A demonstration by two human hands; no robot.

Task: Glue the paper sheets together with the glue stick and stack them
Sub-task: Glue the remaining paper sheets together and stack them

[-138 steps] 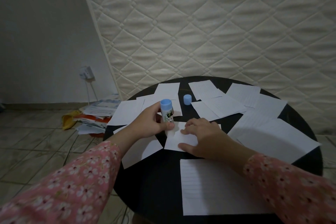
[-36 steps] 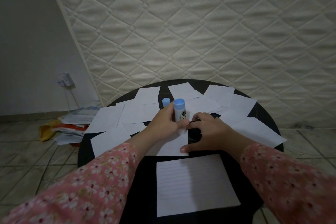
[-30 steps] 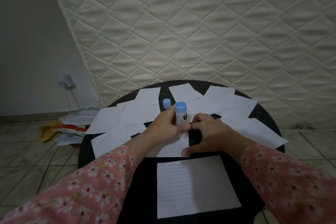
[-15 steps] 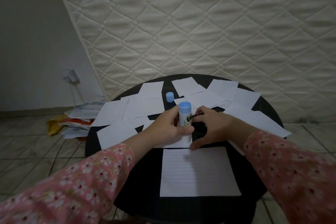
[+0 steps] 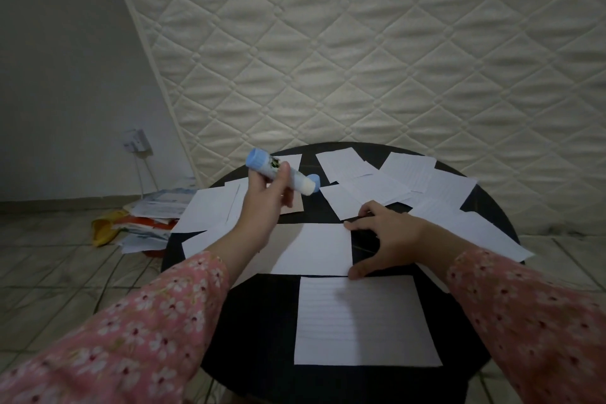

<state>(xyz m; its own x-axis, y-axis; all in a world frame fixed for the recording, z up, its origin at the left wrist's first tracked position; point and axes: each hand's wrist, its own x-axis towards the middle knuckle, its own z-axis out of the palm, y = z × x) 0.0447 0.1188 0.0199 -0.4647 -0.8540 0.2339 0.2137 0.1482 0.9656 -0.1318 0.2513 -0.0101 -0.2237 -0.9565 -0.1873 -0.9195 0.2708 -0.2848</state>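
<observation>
Pink floral sleeves on both arms, cuffs cut off by frame edges. Left hand (image 5: 267,193) raised above round black table (image 5: 262,315), fingers curled round white glue stick w/ blue base (image 5: 281,175), held tilted, bare glue tip pointing right, base up-left. Small blue cap (image 5: 314,179) on tabletop just behind tip, mostly hidden by it. Right hand (image 5: 390,236) spread, fingertips + thumb pressing right edge of plain white paper sheet (image 5: 314,251) at table centre. Lined white paper sheet (image 5: 364,321) nearest the camera, just below plain one, edges nearly touching. Loose white sheets (image 5: 387,184) scattered, overlapping across far + right side; more at left (image 5: 210,211), partly behind left wrist. Heap of papers on tiled floor (image 5: 147,220) left of table, dim, contents hard to make out. Cream quilted mattress (image 5: 377,52) upright behind. No containers seen.
</observation>
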